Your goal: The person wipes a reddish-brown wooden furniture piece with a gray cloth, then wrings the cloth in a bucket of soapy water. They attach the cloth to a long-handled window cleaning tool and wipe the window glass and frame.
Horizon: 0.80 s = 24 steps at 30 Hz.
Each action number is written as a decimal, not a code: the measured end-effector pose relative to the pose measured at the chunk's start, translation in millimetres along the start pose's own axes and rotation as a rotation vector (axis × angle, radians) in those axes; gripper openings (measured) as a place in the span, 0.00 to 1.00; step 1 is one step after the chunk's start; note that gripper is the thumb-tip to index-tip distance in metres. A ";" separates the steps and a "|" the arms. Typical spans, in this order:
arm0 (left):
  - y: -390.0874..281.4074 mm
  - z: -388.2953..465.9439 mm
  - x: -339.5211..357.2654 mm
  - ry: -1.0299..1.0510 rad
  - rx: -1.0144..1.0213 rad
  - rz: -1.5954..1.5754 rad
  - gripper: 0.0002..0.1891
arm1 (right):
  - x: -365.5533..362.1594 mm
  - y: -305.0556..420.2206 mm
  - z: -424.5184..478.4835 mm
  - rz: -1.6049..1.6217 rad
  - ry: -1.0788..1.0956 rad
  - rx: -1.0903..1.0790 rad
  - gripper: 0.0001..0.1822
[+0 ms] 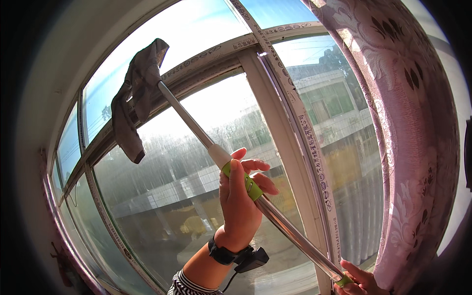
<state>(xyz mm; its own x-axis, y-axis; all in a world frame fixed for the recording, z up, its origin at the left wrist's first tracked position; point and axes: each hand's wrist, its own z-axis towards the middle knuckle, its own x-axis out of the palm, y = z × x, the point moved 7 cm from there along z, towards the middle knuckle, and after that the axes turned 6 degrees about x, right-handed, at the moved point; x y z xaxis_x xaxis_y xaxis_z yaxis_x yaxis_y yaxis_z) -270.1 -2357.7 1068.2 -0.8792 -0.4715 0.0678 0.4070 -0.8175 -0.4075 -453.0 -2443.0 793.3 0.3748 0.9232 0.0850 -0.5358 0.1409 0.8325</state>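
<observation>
A telescopic metal pole (291, 225) slants from the lower right to the upper left. My left hand (243, 195) holds it at the green and white plastic collar (252, 186), thumb along the collar and fingertips on its far side. Near the bottom right, my right hand (359, 282) is around the pole's lower end by another green ring (344, 281), partly cut off by the picture's edge. A dark grey-brown cloth (145, 79) hangs over the pole's far end, in front of the upper window pane and the frame's crossbar. The cloth hides the pole's head.
Sliding windows with metal frames (258, 92) fill the view, their lower glass streaked. A pink patterned curtain (409, 147) hangs at the right. Another curtain edge (55, 199) and a dark object (64, 263) are at the far left. A building shows outside.
</observation>
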 end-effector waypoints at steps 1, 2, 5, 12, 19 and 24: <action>6.2 -2.5 7.7 0.064 -0.025 -0.033 0.21 | -2.5 -1.9 -3.3 0.015 0.007 -0.011 0.38; 11.5 -4.0 16.5 0.127 -0.050 -0.065 0.20 | -5.2 -4.8 -7.2 0.030 0.014 -0.023 0.38; 31.2 -13.7 43.8 0.183 -0.139 0.064 0.16 | -27.5 -43.1 -30.7 -0.086 -0.087 -0.047 0.39; 62.6 -52.9 99.2 0.274 -0.329 0.096 0.09 | -52.0 -110.8 -92.7 0.203 -0.176 0.263 0.29; 62.4 -84.3 91.0 0.273 -0.391 0.123 0.19 | -27.3 -96.7 -92.6 0.412 -0.055 0.517 0.29; 47.1 -61.2 65.9 0.263 -0.344 0.228 0.18 | -3.3 -69.6 -67.5 0.457 0.076 0.468 0.29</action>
<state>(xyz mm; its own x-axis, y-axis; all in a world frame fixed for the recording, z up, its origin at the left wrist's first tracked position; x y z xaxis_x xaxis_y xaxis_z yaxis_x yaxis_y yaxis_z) -324.0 -2407.1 997.7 -0.8279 -0.4901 -0.2728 0.5303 -0.5253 -0.6655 -468.0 -2431.8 698.1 0.1244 0.8783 0.4616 -0.2367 -0.4256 0.8734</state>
